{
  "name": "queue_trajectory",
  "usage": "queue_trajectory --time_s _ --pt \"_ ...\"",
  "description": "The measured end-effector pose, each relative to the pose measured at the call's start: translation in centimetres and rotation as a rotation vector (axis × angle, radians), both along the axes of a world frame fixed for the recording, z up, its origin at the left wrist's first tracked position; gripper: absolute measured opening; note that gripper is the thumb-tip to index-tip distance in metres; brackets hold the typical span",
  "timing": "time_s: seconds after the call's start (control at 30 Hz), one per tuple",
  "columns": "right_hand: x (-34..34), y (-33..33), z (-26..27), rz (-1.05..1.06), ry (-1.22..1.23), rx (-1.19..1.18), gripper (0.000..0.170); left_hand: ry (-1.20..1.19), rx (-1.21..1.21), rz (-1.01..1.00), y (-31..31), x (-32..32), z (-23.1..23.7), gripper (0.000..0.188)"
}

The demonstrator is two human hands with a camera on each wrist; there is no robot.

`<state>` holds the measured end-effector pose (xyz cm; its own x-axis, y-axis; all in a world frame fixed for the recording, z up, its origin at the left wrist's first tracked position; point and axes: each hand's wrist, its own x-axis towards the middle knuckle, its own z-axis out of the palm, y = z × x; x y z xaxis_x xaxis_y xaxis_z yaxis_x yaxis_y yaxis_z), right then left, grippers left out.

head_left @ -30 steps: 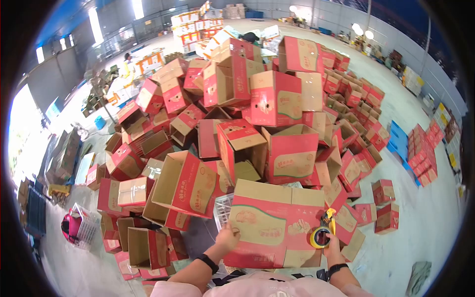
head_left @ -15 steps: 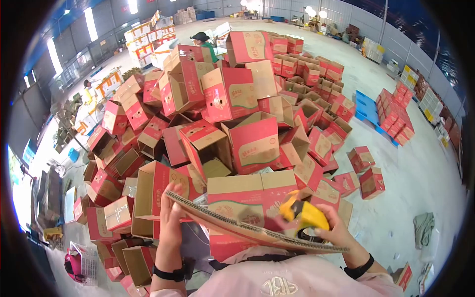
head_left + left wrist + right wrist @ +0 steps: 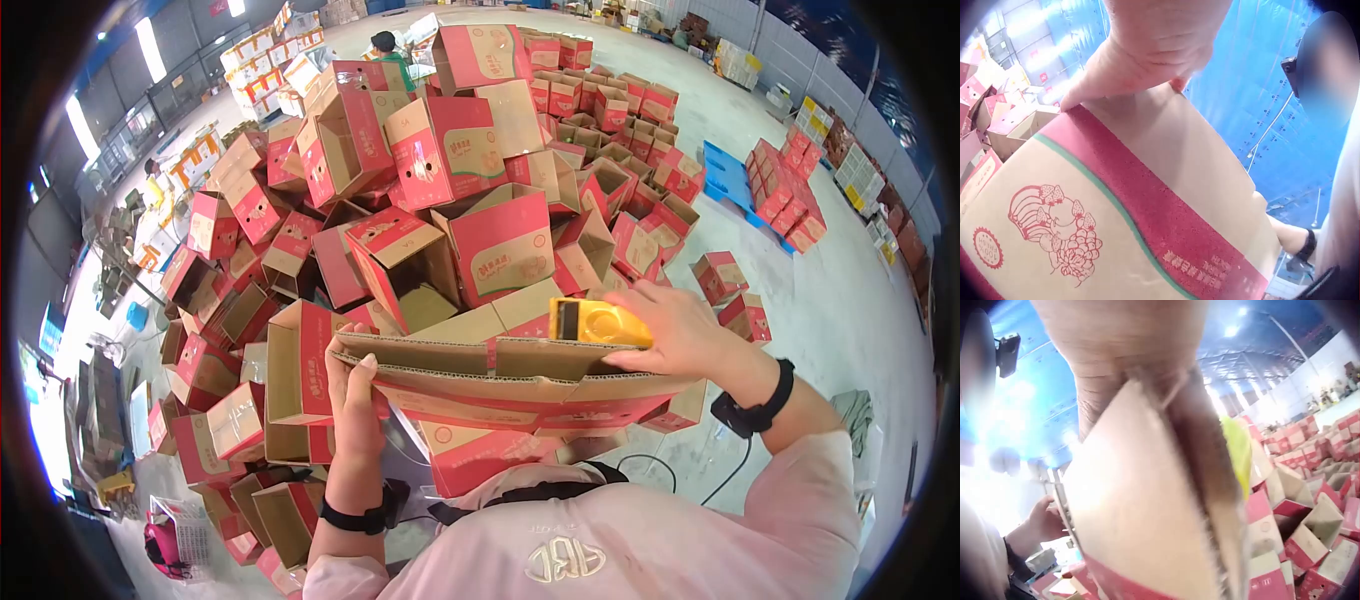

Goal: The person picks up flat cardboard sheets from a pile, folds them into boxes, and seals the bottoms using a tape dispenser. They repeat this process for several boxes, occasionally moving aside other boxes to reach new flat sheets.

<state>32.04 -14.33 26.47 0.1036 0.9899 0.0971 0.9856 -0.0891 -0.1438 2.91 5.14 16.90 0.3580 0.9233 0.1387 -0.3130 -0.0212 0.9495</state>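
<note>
A red and tan carton (image 3: 500, 405) stands on edge before the person's chest, its two long panels spread apart at the top. My left hand (image 3: 355, 410) grips its left end, thumb on the near panel. The left wrist view shows the fruit print on the carton (image 3: 1116, 187). My right hand (image 3: 680, 330) holds a yellow tape dispenser (image 3: 610, 322) and lies over the carton's right top edge, with part of the fingers hidden. From the right wrist, the gap between the panels shows below that hand (image 3: 1129, 350). Beneath is another flat carton (image 3: 465, 460).
A big heap of open red cartons (image 3: 495, 250) rises just ahead. To the right, a blue pallet (image 3: 728, 180) lies beside stacked red boxes (image 3: 785, 200). A white crate (image 3: 192, 540) stands at lower left. A cable (image 3: 730, 475) hangs near the right elbow. Another person (image 3: 385, 60) is behind the heap.
The carton has come up from lying flat to standing on edge, and its panels have parted. My right hand has moved up over its top edge with the tape dispenser; the head view has shifted.
</note>
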Motion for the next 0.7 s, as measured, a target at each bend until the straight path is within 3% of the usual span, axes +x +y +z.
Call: queue_trajectory --time_s 0.1,0.13,0.17,0.23,0.33,0.37,0.43,0.47,0.5,0.57,0.63,0.7 --pt "2.6 2.7 -1.0 0.055 0.152 -0.065 0.061 0.033 0.014 0.023 -1.1 -1.2 0.4 0.048" --pt "3.2 3.6 -0.3 -0.009 0.115 -0.053 0.058 0.077 0.031 0.006 -2.0 -1.7 0.4 0.048" --pt "4.8 4.8 -0.5 0.054 0.011 0.049 0.056 0.067 0.011 -0.002 -3.4 -1.8 0.0 0.046" --pt "5.6 7.3 0.3 -0.1 0.099 -0.063 0.062 0.195 0.194 -0.074 -5.4 -1.4 -1.0 0.043" --pt "3.6 10.0 0.1 0.06 0.097 0.044 0.056 0.148 0.078 -0.212 -6.3 -0.7 2.0 0.04" --pt "3.5 11.0 0.1 0.068 0.103 0.046 0.056 0.152 0.164 -0.289 -4.5 -1.5 1.9 0.036" --pt "3.1 13.3 0.1 0.162 0.346 -0.079 0.065 0.197 0.442 -0.303 -1.9 -2.1 2.5 0.03" --pt "1.9 14.3 -0.3 0.251 0.292 -0.098 0.066 0.289 0.87 -0.067 -1.4 -1.0 3.6 0.026" --pt "0.7 15.7 -1.3 0.321 0.218 -0.172 0.068 0.327 1.178 -0.108 -0.7 0.1 5.1 0.027" --pt "-1.1 17.5 -1.8 0.364 0.246 -0.193 0.073 0.251 1.187 -0.689 -1.2 3.4 4.5 0.03" --pt "-1.1 18.2 -2.1 0.411 0.337 -0.191 0.077 0.514 1.322 -0.878 -1.8 5.2 -2.7 0.036" --pt "1.4 17.2 -2.3 0.339 0.476 -0.11 0.064 1.173 1.254 -1.414 -1.6 6.0 -4.3 0.043"
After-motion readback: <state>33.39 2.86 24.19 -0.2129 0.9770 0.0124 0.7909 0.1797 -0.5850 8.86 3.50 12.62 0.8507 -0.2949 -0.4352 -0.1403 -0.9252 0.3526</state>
